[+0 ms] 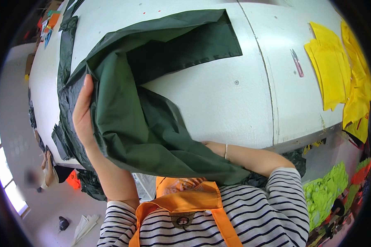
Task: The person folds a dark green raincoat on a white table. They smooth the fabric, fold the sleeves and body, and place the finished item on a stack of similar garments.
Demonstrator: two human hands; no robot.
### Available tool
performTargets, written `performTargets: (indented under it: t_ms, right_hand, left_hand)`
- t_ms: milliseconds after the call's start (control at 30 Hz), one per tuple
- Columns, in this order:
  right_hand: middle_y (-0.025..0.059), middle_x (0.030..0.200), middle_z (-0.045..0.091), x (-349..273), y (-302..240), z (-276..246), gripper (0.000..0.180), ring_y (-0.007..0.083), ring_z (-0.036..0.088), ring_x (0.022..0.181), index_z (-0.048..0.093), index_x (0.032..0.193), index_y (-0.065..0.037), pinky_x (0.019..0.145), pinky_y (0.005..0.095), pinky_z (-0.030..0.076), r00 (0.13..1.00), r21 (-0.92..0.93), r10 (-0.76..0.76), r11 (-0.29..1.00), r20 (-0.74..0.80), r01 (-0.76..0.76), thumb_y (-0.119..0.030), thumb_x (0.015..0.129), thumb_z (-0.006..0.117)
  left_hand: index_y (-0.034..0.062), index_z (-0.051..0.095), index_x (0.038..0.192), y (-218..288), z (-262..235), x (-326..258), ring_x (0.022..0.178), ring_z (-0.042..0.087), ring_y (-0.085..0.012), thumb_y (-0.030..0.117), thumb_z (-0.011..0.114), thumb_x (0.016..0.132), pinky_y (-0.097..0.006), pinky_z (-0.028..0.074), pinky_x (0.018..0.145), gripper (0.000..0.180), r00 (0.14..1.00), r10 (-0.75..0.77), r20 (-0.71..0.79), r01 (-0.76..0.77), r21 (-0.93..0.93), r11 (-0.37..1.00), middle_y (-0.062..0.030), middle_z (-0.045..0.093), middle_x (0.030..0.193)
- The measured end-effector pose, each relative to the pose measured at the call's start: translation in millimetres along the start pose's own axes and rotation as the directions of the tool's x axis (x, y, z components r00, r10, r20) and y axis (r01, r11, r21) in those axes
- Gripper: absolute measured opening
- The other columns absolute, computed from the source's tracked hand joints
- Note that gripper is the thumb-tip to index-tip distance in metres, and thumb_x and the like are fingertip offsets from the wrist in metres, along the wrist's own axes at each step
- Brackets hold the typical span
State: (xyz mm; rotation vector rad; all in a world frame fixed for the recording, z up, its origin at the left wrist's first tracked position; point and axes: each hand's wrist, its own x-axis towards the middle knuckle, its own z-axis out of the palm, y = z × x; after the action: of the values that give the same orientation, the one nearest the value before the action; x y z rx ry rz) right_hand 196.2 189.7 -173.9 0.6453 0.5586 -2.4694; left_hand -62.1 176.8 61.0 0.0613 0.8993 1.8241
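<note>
A large piece of dark green fabric (123, 103), smooth and slightly shiny, is lifted and folded over in front of me. Its far end lies on the white table (218, 103), with a straight hemmed edge toward the right. My left hand (84, 111) grips the fabric's left side, thumb up along the fold and the other fingers hidden behind it. Low at the near table edge, my right hand (212, 146) reaches in under the cloth, which covers its fingers. More dark green cloth (66, 53) lies along the left of the table.
Thread snips with pink handles (297, 64) lie right of a seam in the tabletop. Yellow fabric pieces (327, 66) sit at the right edge, some hanging over. Lime green cloth (327, 191) is heaped below at right. Another person (47, 171) works at far left.
</note>
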Motion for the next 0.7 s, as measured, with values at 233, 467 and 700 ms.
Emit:
performTargets:
  t_ms: [233, 467, 700]
  right_hand:
    - [0.016, 0.1, 0.055, -122.3, -140.7, 8.5, 0.044, 0.0344, 0.059, 0.087, 0.053, 0.116, -0.002, 0.069, 0.039, 0.05, 0.142, -0.969, -0.986, 0.052, -0.089, -0.243, -0.014, 0.078, 0.071]
    - [0.0167, 0.092, 0.059, -97.3, -206.5, -82.6, 0.03, 0.0315, 0.058, 0.091, 0.064, 0.089, 0.001, 0.074, 0.0399, 0.051, 0.093, -0.771, -0.993, 0.001, -0.078, -0.636, -0.029, 0.083, 0.067]
    - [0.0206, 0.092, 0.065, -17.6, -315.4, -109.4, 0.028, 0.031, 0.063, 0.091, 0.061, 0.094, 0.003, 0.077, 0.039, 0.051, 0.111, -0.86, -0.973, 0.12, -0.2, -0.495, -0.024, 0.085, 0.06]
  left_hand:
    - [-0.0112, 0.052, 0.119, -4.1, 10.3, 12.5, 0.099, 0.064, -0.0305, 0.023, 0.041, 0.099, -0.037, 0.052, 0.088, 0.041, 0.997, 0.071, -0.018, -0.071, 0.023, 0.997, -0.0237, 0.061, 0.114]
    - [-0.0067, 0.058, 0.111, -44.1, 21.5, 30.8, 0.078, 0.064, -0.0134, 0.021, 0.045, 0.098, -0.023, 0.05, 0.07, 0.033, 0.979, 0.162, -0.122, -0.116, 0.317, 0.941, -0.0113, 0.067, 0.097]
    - [-0.0039, 0.059, 0.104, -48.9, 30.4, 35.9, 0.069, 0.059, -0.0088, 0.023, 0.045, 0.098, -0.021, 0.046, 0.064, 0.031, 0.986, 0.148, -0.073, -0.104, 0.419, 0.902, -0.0061, 0.065, 0.087]
